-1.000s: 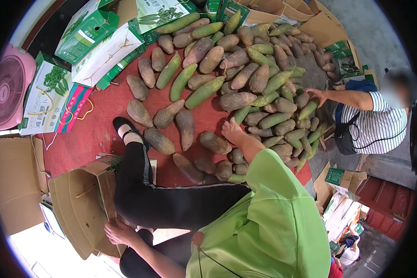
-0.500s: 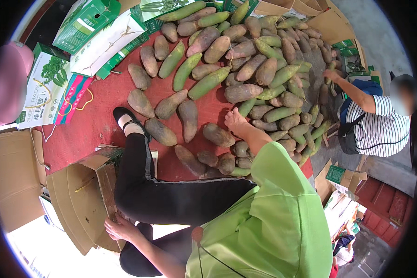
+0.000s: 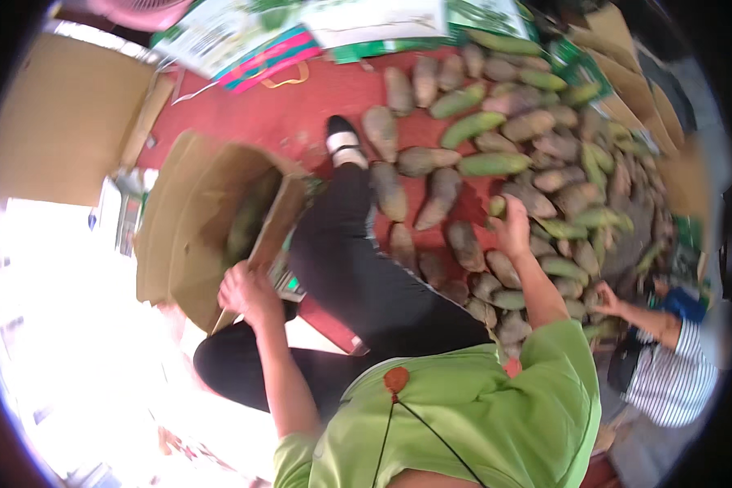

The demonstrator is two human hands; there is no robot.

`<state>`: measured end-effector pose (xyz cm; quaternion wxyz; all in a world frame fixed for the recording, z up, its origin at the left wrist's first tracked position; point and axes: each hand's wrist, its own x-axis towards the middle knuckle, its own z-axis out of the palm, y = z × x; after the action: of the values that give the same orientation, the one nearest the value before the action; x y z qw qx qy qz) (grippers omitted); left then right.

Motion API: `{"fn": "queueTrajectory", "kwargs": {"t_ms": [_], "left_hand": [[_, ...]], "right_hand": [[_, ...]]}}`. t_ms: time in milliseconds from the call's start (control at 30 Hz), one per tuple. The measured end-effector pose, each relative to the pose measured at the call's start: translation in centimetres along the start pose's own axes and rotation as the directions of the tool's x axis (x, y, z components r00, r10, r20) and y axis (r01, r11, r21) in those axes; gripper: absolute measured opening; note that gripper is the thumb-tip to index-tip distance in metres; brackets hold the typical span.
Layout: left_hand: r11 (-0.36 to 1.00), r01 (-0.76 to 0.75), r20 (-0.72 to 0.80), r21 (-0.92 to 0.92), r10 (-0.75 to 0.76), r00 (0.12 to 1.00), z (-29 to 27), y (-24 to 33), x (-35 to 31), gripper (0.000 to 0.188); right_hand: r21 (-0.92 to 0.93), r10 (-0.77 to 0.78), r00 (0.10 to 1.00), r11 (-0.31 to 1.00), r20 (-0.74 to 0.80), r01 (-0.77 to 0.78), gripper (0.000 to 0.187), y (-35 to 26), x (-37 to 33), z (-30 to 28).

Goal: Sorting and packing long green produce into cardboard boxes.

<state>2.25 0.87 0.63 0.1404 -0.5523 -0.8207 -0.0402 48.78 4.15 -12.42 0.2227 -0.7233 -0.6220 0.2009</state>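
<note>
At the left edge of the radish heap [image 3: 573, 175], my right hand [image 3: 511, 228] now has its fingers curled round a green radish [image 3: 495, 206], one blunt end showing; a moment ago they only lay against one. I judge that piece picked out, though blur hides whether it clears its neighbours. My view has swung too, bringing the open cardboard box [image 3: 175, 224] nearer its middle. My left hand [image 3: 250, 291] stays clasped on the box's edge. The held radish is well to the right of that hand, beyond my bent black-trousered leg [image 3: 366, 252]. Inside the box sits something dark I cannot make out.
</note>
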Motion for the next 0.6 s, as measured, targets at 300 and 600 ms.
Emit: {"fn": "queueTrajectory", "kwargs": {"t_ms": [300,600], "left_hand": [[0.983,0.089,0.051,-0.160,-0.082,0.995,-1.6,-0.1,-0.2,0.021],[0.997,0.064,0.027,-0.049,-0.063,0.998,-1.0,-0.1,-0.6,0.013]], "right_hand": [[0.562,-0.235,0.970,0.794,-0.066,0.230,0.055,-19.4,5.2,-5.7],[0.692,-0.651,0.689,0.337,-0.319,0.638,0.061,-38.3,6.1,-5.7]]}}
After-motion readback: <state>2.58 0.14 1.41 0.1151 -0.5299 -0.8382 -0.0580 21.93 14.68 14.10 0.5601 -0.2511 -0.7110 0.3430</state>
